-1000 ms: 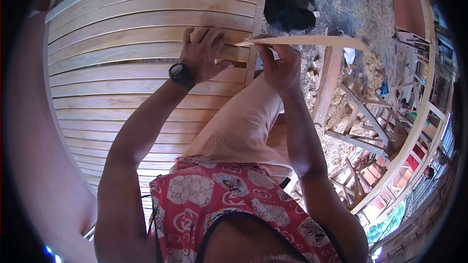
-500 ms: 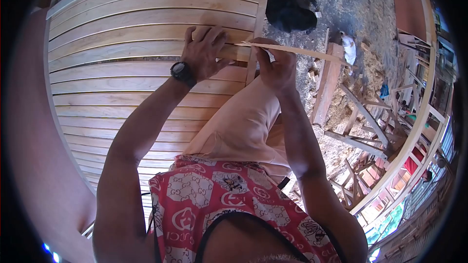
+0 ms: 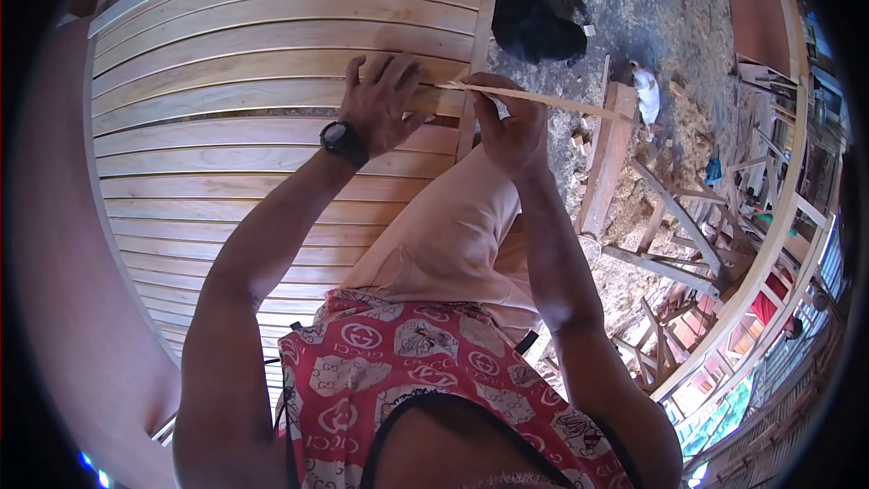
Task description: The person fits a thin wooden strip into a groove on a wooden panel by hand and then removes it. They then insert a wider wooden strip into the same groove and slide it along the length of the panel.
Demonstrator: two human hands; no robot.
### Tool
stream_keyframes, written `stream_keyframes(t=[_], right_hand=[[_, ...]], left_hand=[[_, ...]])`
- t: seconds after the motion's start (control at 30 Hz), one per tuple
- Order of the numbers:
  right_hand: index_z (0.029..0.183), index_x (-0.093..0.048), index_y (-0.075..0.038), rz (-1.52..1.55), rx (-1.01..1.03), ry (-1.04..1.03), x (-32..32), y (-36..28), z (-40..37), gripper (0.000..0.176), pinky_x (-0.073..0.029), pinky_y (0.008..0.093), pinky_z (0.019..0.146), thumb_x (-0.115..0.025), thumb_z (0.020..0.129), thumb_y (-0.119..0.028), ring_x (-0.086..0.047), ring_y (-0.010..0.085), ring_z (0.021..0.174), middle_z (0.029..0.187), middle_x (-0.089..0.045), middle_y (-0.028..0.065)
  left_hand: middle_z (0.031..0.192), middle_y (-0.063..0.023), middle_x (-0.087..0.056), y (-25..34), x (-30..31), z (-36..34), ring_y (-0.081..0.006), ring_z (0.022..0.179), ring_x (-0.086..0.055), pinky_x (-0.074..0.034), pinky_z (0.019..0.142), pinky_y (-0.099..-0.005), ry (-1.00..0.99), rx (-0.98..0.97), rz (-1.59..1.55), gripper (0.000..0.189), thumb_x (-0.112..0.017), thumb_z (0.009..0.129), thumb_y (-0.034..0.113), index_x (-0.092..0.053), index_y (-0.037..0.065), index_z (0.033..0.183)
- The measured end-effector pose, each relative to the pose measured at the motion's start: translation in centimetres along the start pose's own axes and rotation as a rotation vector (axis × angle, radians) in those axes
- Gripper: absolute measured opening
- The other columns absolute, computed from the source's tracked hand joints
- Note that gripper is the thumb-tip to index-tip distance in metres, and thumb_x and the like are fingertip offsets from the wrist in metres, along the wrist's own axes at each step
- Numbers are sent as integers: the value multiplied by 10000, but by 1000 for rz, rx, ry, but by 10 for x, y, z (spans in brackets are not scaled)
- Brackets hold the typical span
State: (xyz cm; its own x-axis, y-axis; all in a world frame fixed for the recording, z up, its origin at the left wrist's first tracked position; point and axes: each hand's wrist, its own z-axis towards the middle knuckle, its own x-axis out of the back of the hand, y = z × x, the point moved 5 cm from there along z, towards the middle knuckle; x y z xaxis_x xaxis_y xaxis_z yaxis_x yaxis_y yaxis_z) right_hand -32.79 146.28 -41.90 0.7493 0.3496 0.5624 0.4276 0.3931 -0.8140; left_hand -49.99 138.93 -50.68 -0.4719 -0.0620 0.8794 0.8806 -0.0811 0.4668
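Observation:
Beneath my hands lies a large slatted wooden panel [image 3: 272, 131] with a pale frame. My left hand [image 3: 382, 101], with a black watch on the wrist, rests on the slats near the panel's right edge, fingers spread and holding nothing. My right hand [image 3: 513, 127] pinches a thin wooden strip [image 3: 570, 104] between thumb and fingers. The strip's splintered left tip sits over the panel's edge, close to my left fingers; its long end extends right over the floor. A dark gap shows between two slats just by my left hand.
A wooden beam [image 3: 608, 158] and a frame of loose timber [image 3: 674, 217] stand to the right. Wood shavings [image 3: 697, 113] cover the ground. A black object [image 3: 540, 9] is beyond the panel's corner, and a white one [image 3: 646, 91] lies farther right. A long rail curves along the right side.
Hardly anything differs. My left hand has shifted very slightly downward on the slats, and the strip's right end has tilted a little. My right hand keeps its pinch.

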Motion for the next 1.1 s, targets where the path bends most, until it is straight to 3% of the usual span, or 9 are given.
stream_keyframes(t=[0.17, 0.33, 0.8, 0.87, 1.1], right_hand=[[1066, -735, -10, -20, 0, -34, 2, -7, 2, 122, -584, 387, 791, -719, 950, -45, -758, 360, 927, 1003, -756, 186], [1068, -738, -17, -6, 15, -29, 1, -5, 0, 125, -584, 385, 812, -716, 948, -47, -758, 349, 944, 1014, -757, 180], [1073, -742, -11, -1, 37, -19, 2, -7, -1, 143, -586, 398, 810, -717, 934, -32, -758, 364, 942, 1032, -759, 188], [1094, -766, -10, -77, 60, -9, 4, -7, -1, 158, -577, 318, 801, -732, 940, -15, -757, 191, 885, 987, -789, 128], [1074, -782, -15, -81, 44, 49, 26, -33, 7, 146, -574, 319, 777, -761, 931, -37, -761, 194, 861, 969, -792, 123]], left_hand=[[1437, -90, -564, 0, -3, -10, -302, 1384, -484, -264, 1177, -620, 88, -24, -5, 575, -807, 846, 421, -658, 131, 1321], [1412, -43, -618, 0, -7, -15, -288, 1380, -516, -246, 1184, -644, 183, -54, -30, 258, -765, 909, 333, -753, 237, 1148], [1450, -12, -590, -3, -9, -16, -272, 1398, -493, -251, 1182, -650, 183, -88, -20, 277, -781, 880, 296, -747, 255, 1152], [1450, -12, -590, -3, -10, -17, -271, 1402, -490, -250, 1182, -650, 181, -84, -24, 272, -780, 882, 298, -747, 253, 1148], [1468, -18, -568, -5, -10, -15, -275, 1415, -468, -261, 1176, -641, 114, -80, 7, 227, -769, 897, 315, -754, 258, 1117]])
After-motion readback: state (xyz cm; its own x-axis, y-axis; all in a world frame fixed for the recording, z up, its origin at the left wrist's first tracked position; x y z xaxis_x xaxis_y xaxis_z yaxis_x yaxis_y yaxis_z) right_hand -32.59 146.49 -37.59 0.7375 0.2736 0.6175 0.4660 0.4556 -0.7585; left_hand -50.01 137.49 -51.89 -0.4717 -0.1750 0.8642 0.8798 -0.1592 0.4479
